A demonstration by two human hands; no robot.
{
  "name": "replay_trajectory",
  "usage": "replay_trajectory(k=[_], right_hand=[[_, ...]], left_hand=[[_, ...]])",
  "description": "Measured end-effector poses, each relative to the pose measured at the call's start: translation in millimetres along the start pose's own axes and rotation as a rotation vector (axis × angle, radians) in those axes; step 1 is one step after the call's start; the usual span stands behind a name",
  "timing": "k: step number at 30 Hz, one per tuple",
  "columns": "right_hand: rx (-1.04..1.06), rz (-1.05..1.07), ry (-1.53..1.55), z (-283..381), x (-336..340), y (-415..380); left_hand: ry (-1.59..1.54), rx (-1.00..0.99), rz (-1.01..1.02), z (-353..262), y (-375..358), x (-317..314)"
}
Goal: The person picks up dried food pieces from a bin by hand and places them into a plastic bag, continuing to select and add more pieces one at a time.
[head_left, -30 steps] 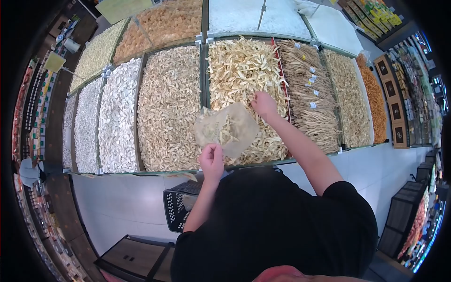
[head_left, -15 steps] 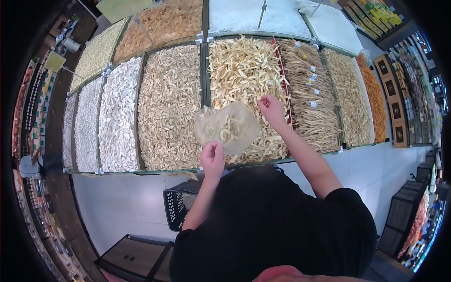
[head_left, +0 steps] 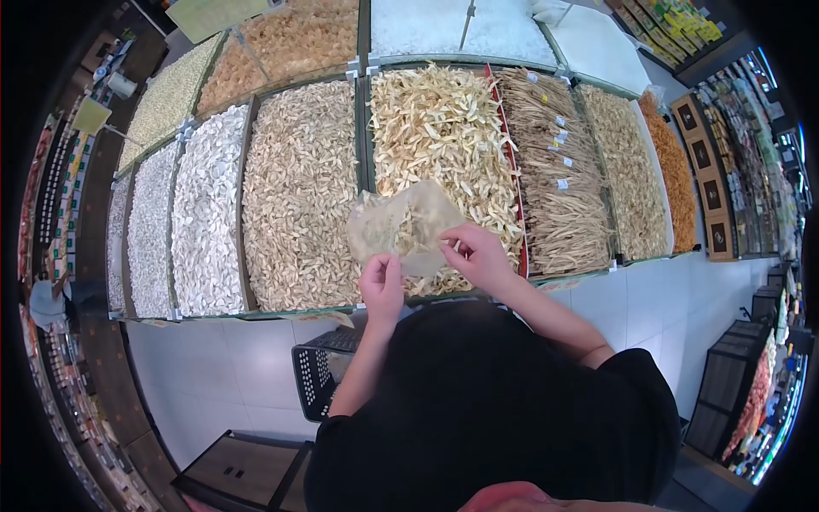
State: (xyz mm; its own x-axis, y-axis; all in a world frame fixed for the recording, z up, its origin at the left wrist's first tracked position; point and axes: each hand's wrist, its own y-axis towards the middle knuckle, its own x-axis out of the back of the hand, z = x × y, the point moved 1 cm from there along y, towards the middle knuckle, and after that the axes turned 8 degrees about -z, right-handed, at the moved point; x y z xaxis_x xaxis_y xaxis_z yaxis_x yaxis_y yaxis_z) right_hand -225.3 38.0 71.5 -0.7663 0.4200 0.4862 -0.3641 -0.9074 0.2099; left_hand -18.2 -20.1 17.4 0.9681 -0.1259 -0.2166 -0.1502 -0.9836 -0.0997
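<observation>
My left hand [head_left: 382, 284] pinches the lower edge of a thin clear plastic bag [head_left: 401, 226] that holds some pale dried strips. My right hand [head_left: 474, 253] is at the bag's right edge, fingers curled on the plastic. Both hands hover over the near end of a bin of pale yellow dried strips [head_left: 435, 128]. The bag hangs partly over that bin and the divider to its left.
Left of it lies a bin of small tan slices [head_left: 299, 188], then white slices [head_left: 205, 213]. To the right are bundled thin brown roots [head_left: 554, 171] with tags. A black perforated basket [head_left: 320, 375] sits below the counter edge. Shelves line both sides.
My right hand has pulled back from the strips in the bin toward me and come to the bag's right edge. The left hand kept hold of the bag.
</observation>
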Motion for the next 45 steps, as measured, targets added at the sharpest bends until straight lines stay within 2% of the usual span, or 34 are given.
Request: replay_trajectory(k=[3, 5, 11, 14, 17, 20, 23, 29, 32, 35, 38, 41, 45], right_hand=[[-0.145, -0.086, 0.000, -12.5, 10.9, 1.8], [-0.194, -0.166, 0.008, -43.4, 16.1, 14.1], [-0.118, -0.177, -0.393, -150.9, 23.9, 48.5], [-0.286, -0.096, -0.454, -154.6, 17.0, 59.2], [-0.248, -0.026, -0.551, -175.2, 3.3, 69.5], [-0.145, -0.063, -0.618, -187.8, -8.1, 74.8], [-0.203, 0.038, -0.729, -189.9, -12.3, 79.4], [-0.199, -0.030, -0.733, -192.0, -16.4, 77.0], [-0.292, -0.123, -0.560, -175.4, -1.7, 63.2], [-0.248, -0.328, -0.355, -158.8, 7.8, 52.0], [-0.205, -0.409, 0.001, -95.5, 22.8, 39.9], [0.010, -0.366, 0.008, -8.9, 33.8, 21.3], [0.167, -0.127, -0.049, 21.2, 11.9, 8.3]], left_hand=[[-0.012, 0.008, -0.012, -2.0, -5.4, 3.7], [-0.012, 0.009, -0.018, -0.7, -4.1, 4.2], [-0.014, -0.015, 0.015, 1.7, -2.0, 2.4], [0.003, -0.016, 0.024, 0.5, -3.0, 3.0], [-0.020, -0.013, 0.020, -0.1, -4.3, 3.8], [-0.010, -0.011, 0.008, 1.1, -4.6, 6.1], [-0.024, -0.008, 0.000, 0.8, -6.1, 7.0], [-0.014, 0.000, -0.013, 8.7, -5.1, 10.2], [-0.023, 0.007, 0.007, 6.2, -2.6, 9.0], [-0.008, -0.017, 0.017, 5.8, -0.1, 8.7], [-0.013, -0.003, 0.017, 3.4, 0.4, 8.1], [0.000, 0.011, 0.007, -1.0, 0.9, 6.6], [0.004, 0.000, -0.002, -0.9, 1.5, 4.5]])
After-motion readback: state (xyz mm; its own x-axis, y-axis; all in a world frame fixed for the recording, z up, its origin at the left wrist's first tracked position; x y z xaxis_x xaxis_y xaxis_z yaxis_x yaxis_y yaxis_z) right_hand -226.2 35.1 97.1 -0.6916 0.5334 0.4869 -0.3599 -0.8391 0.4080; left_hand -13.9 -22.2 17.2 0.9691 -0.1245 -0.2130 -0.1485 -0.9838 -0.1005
